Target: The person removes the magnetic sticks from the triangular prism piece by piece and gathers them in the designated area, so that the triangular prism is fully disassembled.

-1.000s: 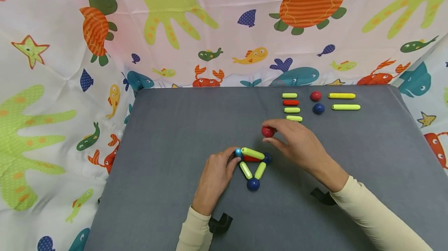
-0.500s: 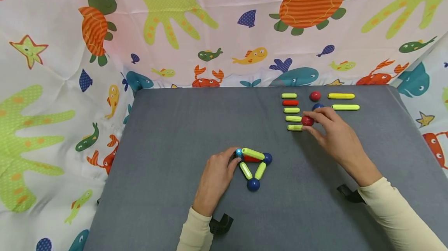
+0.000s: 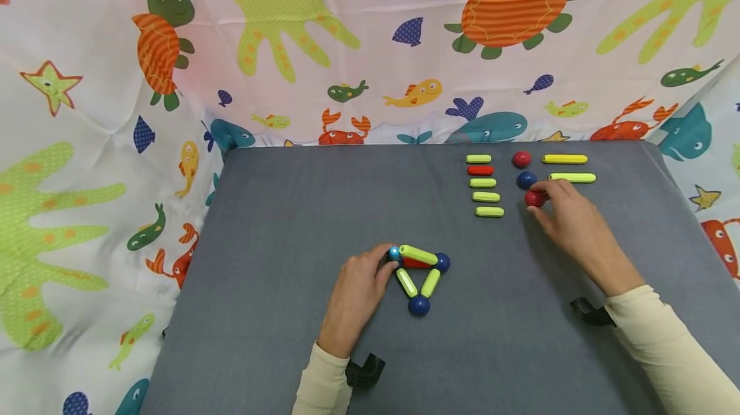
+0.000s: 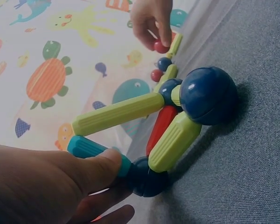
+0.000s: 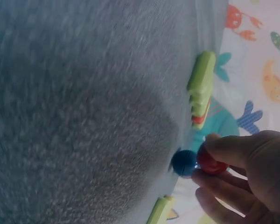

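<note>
My left hand [image 3: 355,296] pinches a blue rod [image 4: 95,151] between thumb and fingers; it stands on a dark blue ball [image 4: 147,179] at one corner of a triangle. That triangle joins dark blue balls with two green rods [image 3: 430,282] and a red rod [image 4: 161,128]. Another green rod [image 4: 116,113] slopes from the blue rod's top to the right-hand corner ball [image 3: 442,263]. In my right hand [image 3: 578,232] a red ball [image 3: 534,198] is pinched between thumb and fingertips, just in front of a loose blue ball [image 3: 527,180].
Short green rods [image 3: 489,212] and a red rod [image 3: 480,171] lie in a column at the back right. Beyond the right hand are another red ball [image 3: 521,158], a long yellow rod [image 3: 564,158] and a long green rod [image 3: 572,177]. A patterned curtain [image 3: 376,49] borders the grey table [image 3: 277,222].
My right hand has carried the red ball right and back, from near the triangle past the short rods to beside the loose blue ball. The left hand has kept its hold.
</note>
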Demonstrator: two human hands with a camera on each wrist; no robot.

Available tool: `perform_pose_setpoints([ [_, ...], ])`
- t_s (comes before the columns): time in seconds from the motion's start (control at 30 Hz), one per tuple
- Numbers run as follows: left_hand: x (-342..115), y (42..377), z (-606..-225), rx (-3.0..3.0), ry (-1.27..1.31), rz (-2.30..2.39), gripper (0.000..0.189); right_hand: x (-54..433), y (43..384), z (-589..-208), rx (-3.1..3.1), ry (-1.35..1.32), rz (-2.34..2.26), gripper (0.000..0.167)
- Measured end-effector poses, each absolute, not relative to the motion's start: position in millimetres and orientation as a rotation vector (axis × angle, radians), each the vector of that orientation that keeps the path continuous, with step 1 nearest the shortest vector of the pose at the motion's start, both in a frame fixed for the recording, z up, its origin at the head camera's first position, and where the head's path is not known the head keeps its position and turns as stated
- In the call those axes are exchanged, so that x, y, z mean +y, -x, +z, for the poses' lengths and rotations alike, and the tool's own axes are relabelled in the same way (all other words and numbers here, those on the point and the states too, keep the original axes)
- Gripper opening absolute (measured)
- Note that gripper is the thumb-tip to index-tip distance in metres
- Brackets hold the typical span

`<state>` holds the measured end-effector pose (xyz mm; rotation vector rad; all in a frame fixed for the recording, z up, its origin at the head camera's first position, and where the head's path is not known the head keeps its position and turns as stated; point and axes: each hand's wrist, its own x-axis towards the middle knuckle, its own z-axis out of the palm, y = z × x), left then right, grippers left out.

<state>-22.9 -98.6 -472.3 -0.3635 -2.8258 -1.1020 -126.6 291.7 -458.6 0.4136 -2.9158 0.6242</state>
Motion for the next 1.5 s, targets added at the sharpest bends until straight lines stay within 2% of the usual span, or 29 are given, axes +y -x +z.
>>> perform_pose_setpoints([
  [0.27, -98, 23, -473, -2.818, 0.378, -1.094, 0.026, 303, 131, -467, -2.993, -0.416, 0.580, 0.042],
  [0.93, -97, 22, -471, -2.832, 0.384, -1.093, 0.026, 303, 131, -466, -2.982, -0.449, 0.437, 0.050],
  [1.1, -97, 23, -471, -2.826, 0.391, -1.098, 0.026, 280, 122, -446, -2.938, -0.531, 0.414, 0.056],
  [1.23, -98, 23, -472, -2.828, 0.378, -1.092, 0.026, 247, 110, -436, -2.925, -0.643, 0.484, 0.053],
  [1.5, -98, 22, -473, -2.830, 0.365, -1.079, 0.027, 189, 80, -441, -2.888, -0.944, 0.596, 0.048],
])
